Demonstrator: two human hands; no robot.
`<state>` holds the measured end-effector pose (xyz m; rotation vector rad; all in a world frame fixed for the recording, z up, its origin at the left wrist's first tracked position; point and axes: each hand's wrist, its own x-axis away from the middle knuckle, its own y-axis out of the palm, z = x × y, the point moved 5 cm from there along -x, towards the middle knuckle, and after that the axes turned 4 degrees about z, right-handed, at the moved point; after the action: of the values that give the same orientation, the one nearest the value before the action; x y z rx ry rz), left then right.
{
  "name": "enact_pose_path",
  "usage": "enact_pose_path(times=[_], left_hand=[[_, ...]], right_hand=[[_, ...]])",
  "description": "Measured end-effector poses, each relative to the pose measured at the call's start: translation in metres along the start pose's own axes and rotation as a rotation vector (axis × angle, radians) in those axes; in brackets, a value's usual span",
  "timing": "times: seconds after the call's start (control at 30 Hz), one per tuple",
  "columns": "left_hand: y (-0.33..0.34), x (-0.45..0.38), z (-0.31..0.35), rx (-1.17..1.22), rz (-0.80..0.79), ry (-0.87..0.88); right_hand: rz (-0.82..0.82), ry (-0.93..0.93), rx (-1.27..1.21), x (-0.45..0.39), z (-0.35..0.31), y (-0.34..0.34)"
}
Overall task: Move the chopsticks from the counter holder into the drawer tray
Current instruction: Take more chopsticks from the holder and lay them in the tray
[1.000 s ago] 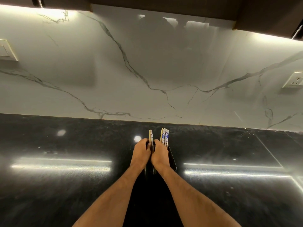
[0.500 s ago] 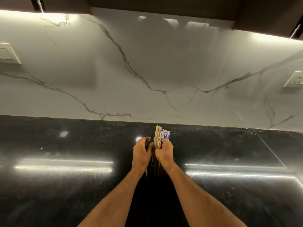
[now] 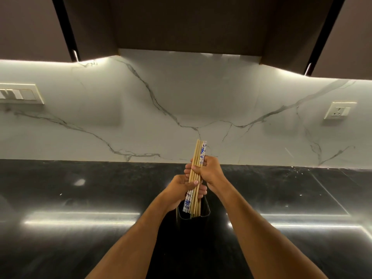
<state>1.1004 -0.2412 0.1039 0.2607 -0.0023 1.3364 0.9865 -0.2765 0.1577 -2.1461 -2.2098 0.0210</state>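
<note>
A bundle of wooden chopsticks [image 3: 198, 156], some in blue-and-white paper sleeves, stands nearly upright in the middle of the head view. My right hand [image 3: 211, 174] is closed around the upper part of the bundle. My left hand [image 3: 179, 188] grips it lower down. The bottom ends of the chopsticks are still just inside the mouth of a dark holder [image 3: 204, 213] standing on the black counter [image 3: 80, 198]. The holder's lower body is hidden between my forearms. No drawer tray is in view.
A white marble backsplash [image 3: 181, 107] rises behind the counter, with a switch plate [image 3: 20, 94] at left and a wall socket [image 3: 340, 110] at right. Dark upper cabinets [image 3: 191, 23] hang overhead.
Both hands have gathered the chopsticks into one bundle and raised it almost out of the holder. My head has tilted up, bringing the upper cabinets into view.
</note>
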Motion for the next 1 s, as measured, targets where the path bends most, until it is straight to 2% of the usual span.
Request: enact_pose_path(times=[0.27,0.47,0.67,0.87,1.0], left_hand=[[0.019,0.049,-0.009,0.029,0.085,-0.007],[0.024,0.084,0.001,0.027,0.084,0.015],[0.017,0.124,0.007,0.008,0.063,0.013],[0.011,0.154,0.006,0.013,0.029,-0.017],[0.010,0.166,0.009,0.038,0.071,-0.023]], right_hand=[[-0.172,-0.012,0.023,0.049,-0.008,-0.007],[0.067,-0.054,0.036,0.080,-0.018,-0.022],[0.022,-0.057,0.121,0.120,-0.031,-0.009],[0.086,-0.035,0.181,0.147,-0.037,-0.001],[0.148,-0.054,0.174,0.159,-0.050,0.000]])
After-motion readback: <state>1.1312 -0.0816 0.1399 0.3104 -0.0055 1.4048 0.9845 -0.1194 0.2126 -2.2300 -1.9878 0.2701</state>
